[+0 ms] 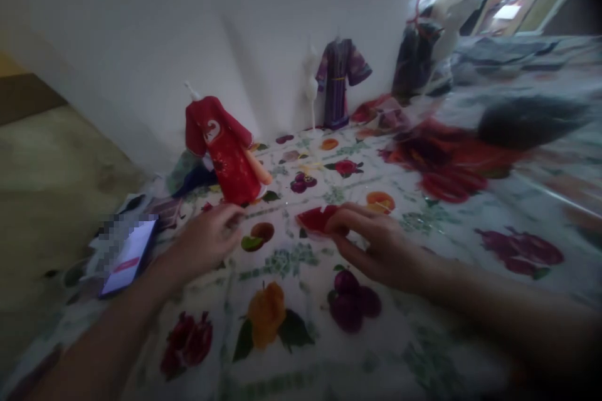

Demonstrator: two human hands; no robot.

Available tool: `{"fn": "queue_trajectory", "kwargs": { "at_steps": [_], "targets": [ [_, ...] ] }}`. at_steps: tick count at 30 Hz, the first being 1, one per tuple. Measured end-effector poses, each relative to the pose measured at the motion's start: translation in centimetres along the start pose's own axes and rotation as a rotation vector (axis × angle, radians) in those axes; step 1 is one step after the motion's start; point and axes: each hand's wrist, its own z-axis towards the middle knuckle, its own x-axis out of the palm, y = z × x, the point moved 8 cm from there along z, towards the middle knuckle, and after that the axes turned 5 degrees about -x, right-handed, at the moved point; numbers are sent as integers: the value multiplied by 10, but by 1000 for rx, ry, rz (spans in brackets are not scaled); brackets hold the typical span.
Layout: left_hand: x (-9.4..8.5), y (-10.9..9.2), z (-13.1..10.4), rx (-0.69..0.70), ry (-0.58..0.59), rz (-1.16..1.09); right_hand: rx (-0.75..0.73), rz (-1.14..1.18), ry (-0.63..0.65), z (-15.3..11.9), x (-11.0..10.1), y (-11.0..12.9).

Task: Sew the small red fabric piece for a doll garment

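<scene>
Right hand (376, 247) pinches small red cloth piece (316, 218) flat on fruit-print tablecloth (423, 338), left hand (207, 241) loosely curled, empty, at hem of red dress on stand (224, 149); piece not yet on it.

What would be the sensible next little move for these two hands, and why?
Probably lift the small red piece off the tablecloth: the right hand already pinches its edge, while the left hand hovers near the red-dressed doll.
</scene>
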Motion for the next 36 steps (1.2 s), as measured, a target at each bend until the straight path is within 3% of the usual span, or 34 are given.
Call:
{"fn": "queue_trajectory", "kwargs": {
  "at_steps": [3,5,9,13,17,27,32,36],
  "targets": [
    [37,-65,7,193,55,-2,83,79,-80,2,-11,-7],
    [53,-86,20,214,35,2,176,133,-156,2,-20,-19],
    [73,-101,45,249,35,-4,344,258,-255,-1,-31,-49],
    [83,-105,55,341,20,0,400,341,-281,-2,-31,-66],
    [77,-105,47,406,-88,-15,464,425,-275,-2,-26,-74],
    [32,-124,-4,642,-538,47,699,663,-143,-13,11,-90],
    [19,-138,-12,677,-583,49,677,740,-29,-13,22,-82],
    [13,-144,-15,655,-575,-10,734,1033,42,-16,36,-67]
  ]
}}
